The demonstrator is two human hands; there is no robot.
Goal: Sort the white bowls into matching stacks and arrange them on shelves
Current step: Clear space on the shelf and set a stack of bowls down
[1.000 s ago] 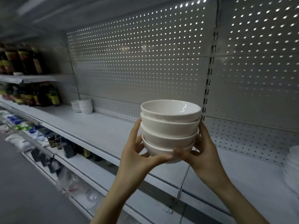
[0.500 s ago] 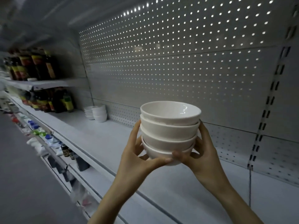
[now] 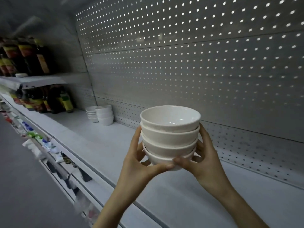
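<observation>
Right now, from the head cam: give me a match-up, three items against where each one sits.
Items
1. held bowl stack
2. shelved bowl stacks
3. dark bottles

Places
A. far left, on two shelf levels
B. gripped between the left hand and the right hand
C. standing untouched on the shelf, near the perforated back panel

Pairs: 1-B, 2-C, 3-A
</observation>
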